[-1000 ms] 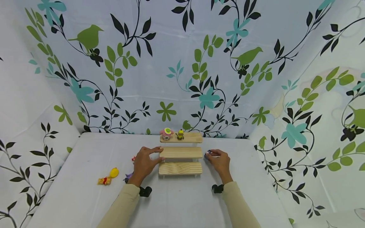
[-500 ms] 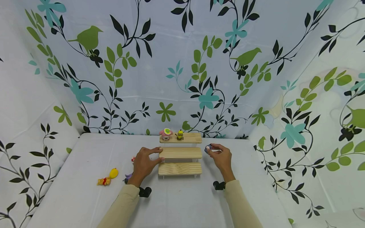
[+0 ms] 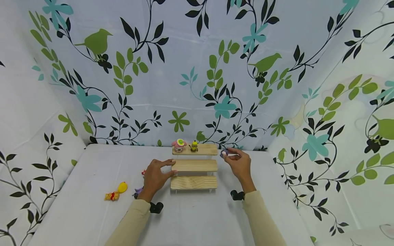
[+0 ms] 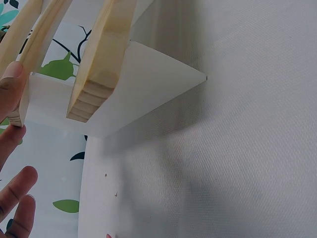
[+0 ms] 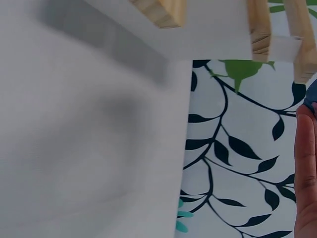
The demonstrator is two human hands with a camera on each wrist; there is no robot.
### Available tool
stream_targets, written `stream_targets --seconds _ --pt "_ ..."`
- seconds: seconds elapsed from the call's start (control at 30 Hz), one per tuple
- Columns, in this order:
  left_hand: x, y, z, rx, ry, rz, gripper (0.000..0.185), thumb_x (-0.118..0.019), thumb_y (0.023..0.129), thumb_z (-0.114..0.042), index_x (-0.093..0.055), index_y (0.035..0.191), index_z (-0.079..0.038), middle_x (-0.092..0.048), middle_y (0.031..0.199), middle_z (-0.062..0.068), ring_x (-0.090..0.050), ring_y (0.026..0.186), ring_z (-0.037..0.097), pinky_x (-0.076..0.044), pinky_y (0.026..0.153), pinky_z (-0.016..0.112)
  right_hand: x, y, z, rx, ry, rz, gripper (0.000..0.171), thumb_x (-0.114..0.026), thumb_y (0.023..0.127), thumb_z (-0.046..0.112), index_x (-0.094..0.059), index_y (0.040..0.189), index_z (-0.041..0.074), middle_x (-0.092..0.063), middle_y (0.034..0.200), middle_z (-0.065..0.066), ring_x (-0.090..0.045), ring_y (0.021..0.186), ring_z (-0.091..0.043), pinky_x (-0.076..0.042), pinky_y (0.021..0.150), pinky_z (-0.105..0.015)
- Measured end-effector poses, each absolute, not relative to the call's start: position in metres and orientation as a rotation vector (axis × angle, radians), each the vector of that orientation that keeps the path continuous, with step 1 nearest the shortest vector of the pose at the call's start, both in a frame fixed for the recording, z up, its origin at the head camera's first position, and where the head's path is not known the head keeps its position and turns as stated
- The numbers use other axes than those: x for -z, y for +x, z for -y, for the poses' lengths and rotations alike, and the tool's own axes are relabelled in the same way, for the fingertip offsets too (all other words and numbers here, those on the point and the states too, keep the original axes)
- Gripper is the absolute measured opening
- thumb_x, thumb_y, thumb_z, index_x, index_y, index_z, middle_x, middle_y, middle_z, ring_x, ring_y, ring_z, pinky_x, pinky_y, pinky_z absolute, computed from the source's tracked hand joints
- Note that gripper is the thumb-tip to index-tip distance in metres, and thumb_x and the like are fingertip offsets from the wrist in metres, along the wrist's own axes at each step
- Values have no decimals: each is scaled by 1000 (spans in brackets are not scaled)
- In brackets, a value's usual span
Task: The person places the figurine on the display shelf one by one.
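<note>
A three-step display stand with wooden boards (image 3: 194, 165) and white supports stands mid-table. My left hand (image 3: 156, 177) grips the left end of its middle board, thumb and index finger at opposite edges; the left wrist view shows the other fingers (image 4: 19, 191) held off the wood. My right hand (image 3: 240, 165) pinches a small blue-and-purple figurine (image 3: 223, 153) just right of the top board's right end. Only a blue edge of that figurine (image 5: 311, 96) shows in the right wrist view. On the top board (image 3: 207, 149) sit a pink figurine (image 3: 179, 145) and a yellow figurine (image 3: 194, 146).
On the white table (image 3: 194, 222), left of the stand, lie a yellow bear figurine with a red top (image 3: 112, 196) and a yellow balloon-shaped piece (image 3: 122, 187). A purple figurine (image 3: 138, 192) and a small red-and-white piece (image 3: 143, 172) are partly hidden by the left hand. Leaf-patterned cloth hangs behind.
My right hand has lifted the blue-and-purple figurine from beside the middle board up and back, level with the top board's right end. The left hand keeps its hold on the stand.
</note>
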State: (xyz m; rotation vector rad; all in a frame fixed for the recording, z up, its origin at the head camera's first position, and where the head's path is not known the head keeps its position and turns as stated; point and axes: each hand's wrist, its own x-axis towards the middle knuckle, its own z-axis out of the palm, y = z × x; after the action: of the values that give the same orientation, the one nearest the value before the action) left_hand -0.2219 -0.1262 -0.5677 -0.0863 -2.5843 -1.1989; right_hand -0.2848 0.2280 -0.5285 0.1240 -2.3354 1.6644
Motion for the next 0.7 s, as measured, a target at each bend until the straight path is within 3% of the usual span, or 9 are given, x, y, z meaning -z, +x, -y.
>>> stream_targets --seconds 0.4,0.7 --pt "568 -222 126 1182 -82 2600 49 -95 79 -36 -81 125 -25 -77 131 -4 -65 107 32 -53 85 44 506 -289 -216 -1645 311 2271 37 -85 88 5 -75 124 3 -78 114 -18 -77 85 -7 -63 74 -24" --pt "567 -222 126 1194 -77 2603 48 -95 80 -36 -81 124 -25 -78 130 -5 -65 108 32 -53 86 45 492 -290 -206 -1643 399 2278 38 -83 89 2 -75 126 6 -77 114 -19 -77 89 -12 -63 78 -24"
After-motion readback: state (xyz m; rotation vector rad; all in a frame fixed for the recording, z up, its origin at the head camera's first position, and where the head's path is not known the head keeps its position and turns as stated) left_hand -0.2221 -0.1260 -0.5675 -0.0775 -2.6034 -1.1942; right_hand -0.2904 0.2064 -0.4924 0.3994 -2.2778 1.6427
